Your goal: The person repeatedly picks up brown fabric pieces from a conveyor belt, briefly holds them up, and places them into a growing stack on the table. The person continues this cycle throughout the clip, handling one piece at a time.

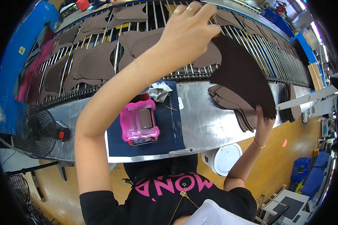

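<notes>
A dark brown, curved flat cut piece (244, 71) of sheet material hangs between my hands. My left hand (191, 32) reaches across over the rack of rods, its fingers closed at the piece's upper end. Lower down, at the right, my right hand (264, 125) grips the bottom end, thumb on the near face. Behind and beside that end, a fanned pile of brown cut pieces (229, 99) rests on the metal ledge (199, 116). More brown pieces (92, 62) lie in rows on the rod conveyor (114, 56).
On a dark blue sheet (171, 131) stands a pink plastic basket (124, 122) with a brown roll inside, near crumpled clear plastic (159, 92). A black fan (36, 131) is at left. Another stack (288, 101) and a pale bar (308, 98) are at right. A white bucket (229, 159) stands below.
</notes>
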Available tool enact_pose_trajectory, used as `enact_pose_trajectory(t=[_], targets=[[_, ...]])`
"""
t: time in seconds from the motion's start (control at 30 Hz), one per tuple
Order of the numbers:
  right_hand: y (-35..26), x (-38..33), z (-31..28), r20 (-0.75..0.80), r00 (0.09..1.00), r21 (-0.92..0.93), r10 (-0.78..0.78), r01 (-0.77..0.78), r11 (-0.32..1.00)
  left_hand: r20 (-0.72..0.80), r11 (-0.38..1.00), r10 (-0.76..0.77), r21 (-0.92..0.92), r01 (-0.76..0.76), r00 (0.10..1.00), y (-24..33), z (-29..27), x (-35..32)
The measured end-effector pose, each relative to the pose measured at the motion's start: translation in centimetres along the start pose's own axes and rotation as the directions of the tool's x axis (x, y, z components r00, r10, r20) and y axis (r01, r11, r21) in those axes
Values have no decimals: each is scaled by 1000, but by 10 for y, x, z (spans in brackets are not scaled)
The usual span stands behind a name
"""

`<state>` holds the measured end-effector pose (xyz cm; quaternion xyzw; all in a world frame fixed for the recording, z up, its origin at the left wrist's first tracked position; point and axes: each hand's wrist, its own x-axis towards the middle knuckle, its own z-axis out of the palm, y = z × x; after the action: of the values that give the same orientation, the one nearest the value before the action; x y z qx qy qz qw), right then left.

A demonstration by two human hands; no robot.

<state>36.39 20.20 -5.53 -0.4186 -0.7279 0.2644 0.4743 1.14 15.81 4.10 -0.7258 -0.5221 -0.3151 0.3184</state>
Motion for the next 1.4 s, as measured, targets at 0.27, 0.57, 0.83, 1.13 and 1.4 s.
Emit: enact_pose_trajectory(t=[0.27,0.57,0.83,1.13,1.4], targets=[[-7,45,78,12,930,556,367,-311,771,-259,994,86,83,-67,962,-23,18,71],[100,122,206,207,882,822,423,-391,414,-114,984,-177,-41,174,978,-38,-28,-4],[149,178,316,276,747,916,604,-396,71,202,783,-607,-12,621,769,-47,-106,-133],[166,149,284,344,720,911,603,-412,-27,256,526,-813,-62,848,522,-37,-116,-206],[162,43,61,-275,873,187,402,-362,913,249,536,-791,-156,829,558,-20,-102,-212]])
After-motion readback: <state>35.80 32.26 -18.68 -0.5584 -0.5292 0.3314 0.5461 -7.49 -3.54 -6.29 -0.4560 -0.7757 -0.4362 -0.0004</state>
